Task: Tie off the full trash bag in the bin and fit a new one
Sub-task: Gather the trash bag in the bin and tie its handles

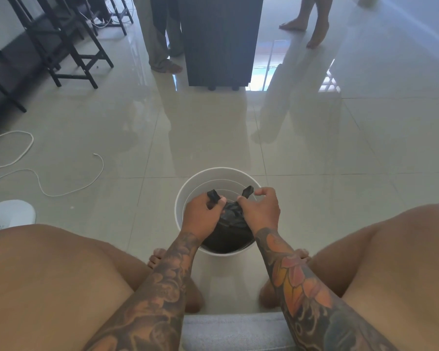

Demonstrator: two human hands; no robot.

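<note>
1. Head view, setting: glossy pale floor tiles (314, 138) with grey grout lines and strong reflections; black chairs (69, 46) at upper left; a dark wood-grain cabinet (221, 39) at top centre; a white cable (69, 191) looped loose on the floor at left; bare feet of two other people at the top edge. The wearer sits on a grey fabric seat (233, 330), knees apart.
2. Head view, bin (180, 198): round, white, smooth plastic, standing on the floor between the wearer's feet.
3. Head view, trash bag (228, 231): black, thin, crinkled film, sitting inside the bin with its neck gathered towards the middle. Two short ear-like tails stick up.
4. Head view, left hand (200, 214): fingers curled, pinching the left tail of the bag above the bin.
5. Head view, right hand (261, 209): thumb and forefinger pinching the right tail, the other fingers loosely spread.
6. Progress, as judged: tying is under way; the tails are drawn apart, so a knot seems to be forming or tightening, though the knot itself is hidden between the hands. Left to do: finish the knot, lift the bag out, fit a fresh one. No new bag is in view.
</note>
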